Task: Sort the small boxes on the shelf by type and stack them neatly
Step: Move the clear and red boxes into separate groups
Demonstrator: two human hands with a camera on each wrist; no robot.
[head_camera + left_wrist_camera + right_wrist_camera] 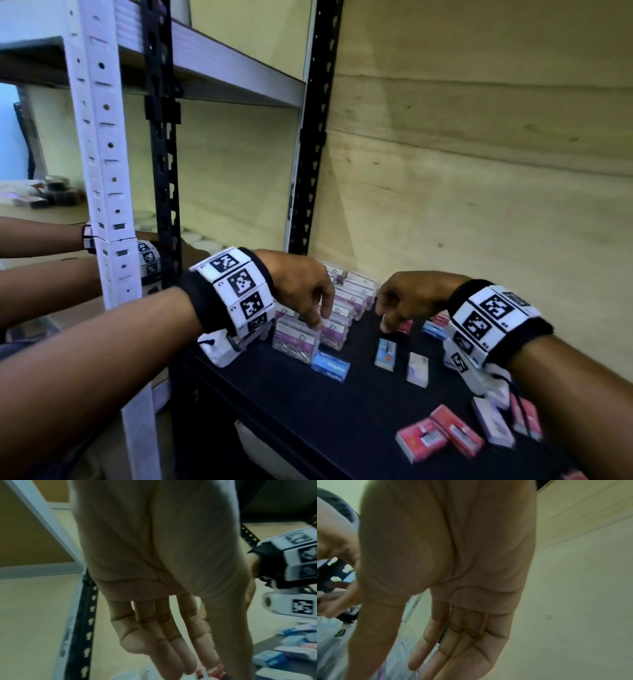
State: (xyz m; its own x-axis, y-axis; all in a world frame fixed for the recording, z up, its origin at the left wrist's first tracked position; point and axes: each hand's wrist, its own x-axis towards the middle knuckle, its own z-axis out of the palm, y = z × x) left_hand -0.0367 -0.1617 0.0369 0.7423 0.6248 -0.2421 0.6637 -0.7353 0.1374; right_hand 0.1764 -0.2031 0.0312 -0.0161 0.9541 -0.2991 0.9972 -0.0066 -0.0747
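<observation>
Clear boxes with purple labels (349, 301) stand in rows at the back left of the black shelf (308, 411). My left hand (317, 317) hangs over them, its fingers (171, 649) straight and pointing down onto the top of the front clear box (296, 339). My right hand (387, 318) hovers beside the rows, just above a red box (406, 327), with its fingers (453, 649) straight and nothing in it. A blue box (330, 366), two pale boxes (385, 353) and red boxes (438, 435) lie scattered.
A black slotted post (315, 137) rises behind my left hand and a white post (102, 171) stands at the left. Plywood closes the back. Another person's arms (44, 236) reach into the neighbouring bay. More blue boxes (269, 658) lie to the right.
</observation>
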